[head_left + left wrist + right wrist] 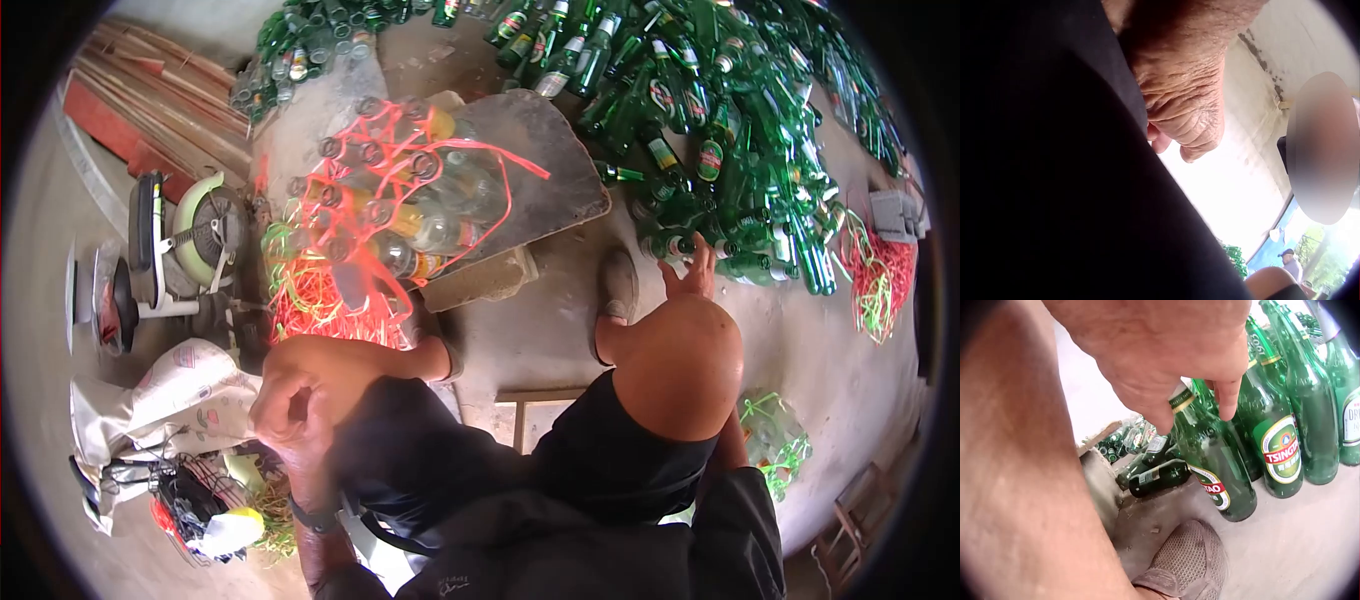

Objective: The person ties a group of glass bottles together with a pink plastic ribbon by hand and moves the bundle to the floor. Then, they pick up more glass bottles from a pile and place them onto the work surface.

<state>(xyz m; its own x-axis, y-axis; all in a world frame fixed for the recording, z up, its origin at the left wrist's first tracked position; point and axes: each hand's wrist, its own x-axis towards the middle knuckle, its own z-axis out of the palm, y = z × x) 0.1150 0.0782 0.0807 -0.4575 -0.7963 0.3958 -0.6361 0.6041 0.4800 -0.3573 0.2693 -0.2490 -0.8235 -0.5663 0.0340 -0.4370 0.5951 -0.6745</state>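
Observation:
My right hand (693, 270) reaches past my right knee to the edge of a big heap of green glass bottles (720, 120). In the right wrist view its fingers (1229, 403) point down, straight and spread, around the neck of an upright green Tsingtao bottle (1216, 465), touching it or just above it. My left hand (285, 405) rests on my left knee with its fingers loosely curled. In the left wrist view the left hand (1182, 122) lies against black shorts and holds nothing I can see.
A bundle of clear bottles (400, 200) tied with red string lies on a stone slab (545, 150). My shoe (617, 285) stands by the green bottles. Loose red and green string (880, 275) is at the right, a small motor machine (190, 240) and a patterned bag (170, 400) at the left.

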